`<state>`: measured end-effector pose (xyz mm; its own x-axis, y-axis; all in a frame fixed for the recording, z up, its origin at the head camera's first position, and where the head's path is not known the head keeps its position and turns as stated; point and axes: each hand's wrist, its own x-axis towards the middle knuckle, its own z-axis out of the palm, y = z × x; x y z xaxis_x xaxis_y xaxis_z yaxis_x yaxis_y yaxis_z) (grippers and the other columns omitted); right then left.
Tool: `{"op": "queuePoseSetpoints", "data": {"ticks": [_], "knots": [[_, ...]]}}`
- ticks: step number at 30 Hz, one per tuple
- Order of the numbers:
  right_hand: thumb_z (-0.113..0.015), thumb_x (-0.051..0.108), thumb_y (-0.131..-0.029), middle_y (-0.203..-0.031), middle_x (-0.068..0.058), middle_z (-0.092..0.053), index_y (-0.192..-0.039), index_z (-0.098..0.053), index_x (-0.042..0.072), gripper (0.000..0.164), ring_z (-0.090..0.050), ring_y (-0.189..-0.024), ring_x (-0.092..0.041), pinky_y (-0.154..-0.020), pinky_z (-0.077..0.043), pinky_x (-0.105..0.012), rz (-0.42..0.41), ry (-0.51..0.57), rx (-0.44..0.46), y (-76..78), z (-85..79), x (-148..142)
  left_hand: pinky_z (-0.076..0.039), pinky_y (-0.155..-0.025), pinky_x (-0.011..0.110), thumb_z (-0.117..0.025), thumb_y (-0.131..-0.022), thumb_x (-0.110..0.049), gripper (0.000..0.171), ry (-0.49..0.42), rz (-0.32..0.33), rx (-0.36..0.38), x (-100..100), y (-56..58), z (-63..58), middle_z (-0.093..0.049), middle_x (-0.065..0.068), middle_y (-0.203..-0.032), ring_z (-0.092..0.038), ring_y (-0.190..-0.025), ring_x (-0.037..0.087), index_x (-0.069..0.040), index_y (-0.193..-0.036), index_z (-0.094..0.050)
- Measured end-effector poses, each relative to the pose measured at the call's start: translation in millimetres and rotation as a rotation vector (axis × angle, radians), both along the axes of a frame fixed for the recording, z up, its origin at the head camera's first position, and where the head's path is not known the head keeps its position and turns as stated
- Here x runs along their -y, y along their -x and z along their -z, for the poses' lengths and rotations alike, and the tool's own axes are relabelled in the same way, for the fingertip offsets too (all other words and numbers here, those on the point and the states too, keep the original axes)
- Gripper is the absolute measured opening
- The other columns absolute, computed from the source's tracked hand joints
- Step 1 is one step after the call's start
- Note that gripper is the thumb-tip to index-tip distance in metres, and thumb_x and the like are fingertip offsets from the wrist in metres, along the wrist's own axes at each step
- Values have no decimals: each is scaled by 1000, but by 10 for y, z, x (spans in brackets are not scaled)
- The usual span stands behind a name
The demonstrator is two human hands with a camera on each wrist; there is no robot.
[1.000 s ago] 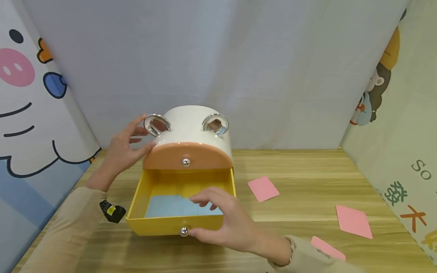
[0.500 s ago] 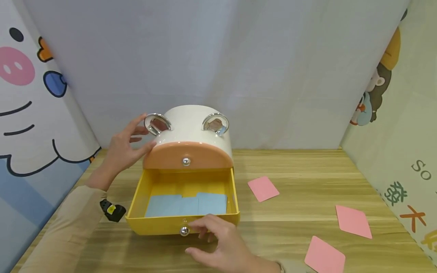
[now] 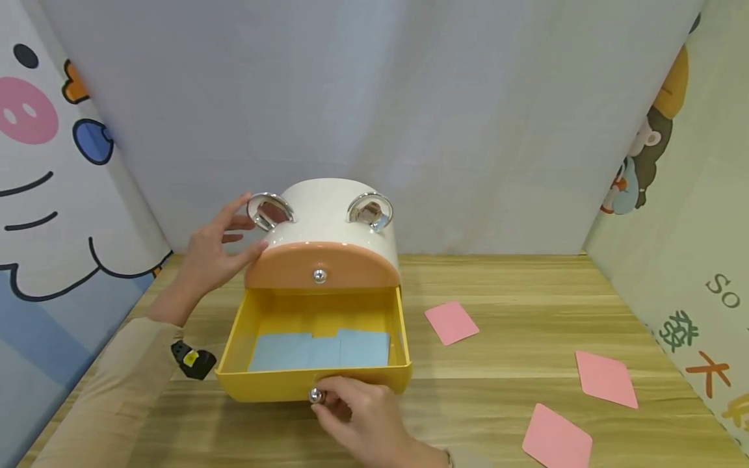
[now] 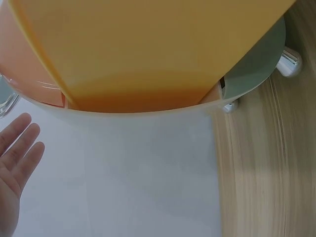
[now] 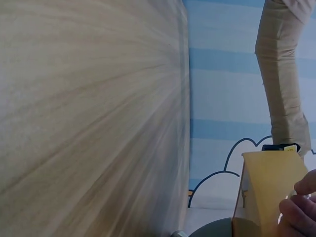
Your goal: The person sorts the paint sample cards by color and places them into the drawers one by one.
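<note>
A white frog-shaped drawer box (image 3: 328, 208) with an orange upper drawer front (image 3: 292, 263) stands on the table. Its lower yellow drawer (image 3: 263, 385) is pulled out, and light blue paper squares (image 3: 287, 352) lie inside. My right hand (image 3: 371, 416) pinches the silver knob (image 3: 316, 395) of that drawer between thumb and forefinger. My left hand (image 3: 213, 253) rests at the box's upper left side, thumb on the front edge and fingers beside the chrome eye (image 3: 270, 212). In the left wrist view its fingers (image 4: 22, 148) are extended.
Three pink paper squares lie on the wooden table (image 3: 497, 279): one near the box (image 3: 452, 323), one farther right (image 3: 606, 379) and one in front (image 3: 558, 437). A grey-white curtain (image 3: 497, 130) hangs behind. A black wrist camera (image 3: 194, 361) sits at the left sleeve.
My right hand has drawn back from over the drawer to its front and has taken hold of the knob. The left hand and the drawer have stayed in place.
</note>
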<state>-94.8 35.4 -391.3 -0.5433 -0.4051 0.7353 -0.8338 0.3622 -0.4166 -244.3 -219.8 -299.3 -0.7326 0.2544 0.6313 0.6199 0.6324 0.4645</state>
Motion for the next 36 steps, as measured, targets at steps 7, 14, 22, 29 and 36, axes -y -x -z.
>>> {"op": "queuePoseSetpoints", "data": {"ticks": [7, 14, 22, 29, 36], "knots": [[-70, 6, -73, -74, 7, -64, -87, -63, 10, 16, -55, -62, 5, -59, -41, 1, 18, -16, -115, 46, 20, 12, -49, -80, 52, -69, -79, -11, 72, 5, 4, -6, -8, -6, -11, -60, 21, -107, -59, -97, 35, -15, -141, -33], [-71, 5, -72, -71, 7, -64, -84, -63, 10, 15, -56, -61, 4, -59, -43, -1, -2, 14, -105, 113, -2, 24, -50, -80, 51, -69, -79, -11, 72, 5, -1, -1, -1, -1, -15, -60, 21, -106, -59, -97, 36, -14, -141, -33], [-72, 8, -73, -69, 5, -66, -83, -64, 9, 13, -59, -59, 1, -56, -45, -6, 74, -16, 17, 417, -69, 37, -50, -79, 52, -69, -79, -12, 71, -2, 4, 14, -7, 7, -12, -60, 21, -107, -59, -97, 36, -13, -141, -33], [-70, 10, -76, -69, 3, -66, -83, -64, 9, 9, -59, -59, -1, -55, -50, -15, 93, -58, 86, 700, -123, 49, -49, -81, 53, -69, -80, -14, 72, -7, 8, 38, -11, 17, -8, -59, 21, -108, -58, -99, 36, -15, -142, -32], [-70, 10, -77, -68, 3, -66, -84, -65, 9, 8, -60, -58, -3, -54, -47, -13, 103, -110, 103, 906, -161, 53, -49, -81, 53, -68, -80, -14, 72, -2, 15, 33, 5, 12, -4, -59, 22, -107, -58, -99, 37, -13, -142, -31]]}}
